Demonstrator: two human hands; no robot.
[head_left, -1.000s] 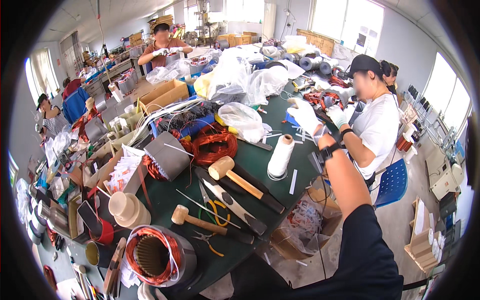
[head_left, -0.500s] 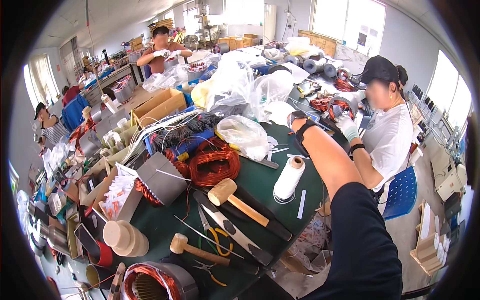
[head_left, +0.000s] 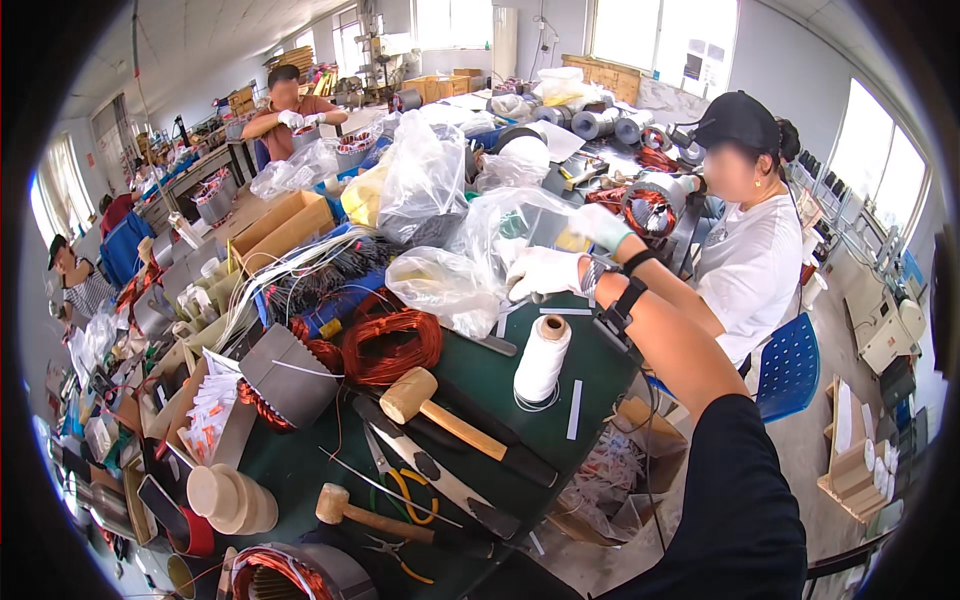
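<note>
My right hand (head_left: 545, 273), in a white glove, reaches over the far side of the green work table (head_left: 480, 372). Its partly visible fingers look apart, bent down beside a clear plastic bag (head_left: 515, 222) and thin white strips. I see nothing clearly held in it, and whether it touches the bag is hard to tell. A dark band circles my wrist. Closer in stand a cone of white thread (head_left: 543, 358) and a loose white strip (head_left: 575, 410). My left hand is out of view.
A co-worker's gloved hand (head_left: 602, 228) is just beyond mine. Nearby lie a mallet (head_left: 408, 395), a smaller mallet (head_left: 333, 503), scissors (head_left: 410, 490), pliers (head_left: 400, 560), copper wire coils (head_left: 392, 345) and a grey stator (head_left: 290, 370). A scrap box (head_left: 650, 425) stands below the table edge.
My right hand has drawn back toward me from the far papers. The clear bag lies nearer, and the co-worker's hand has left the stator and reaches toward it. The view has shifted slightly right.
</note>
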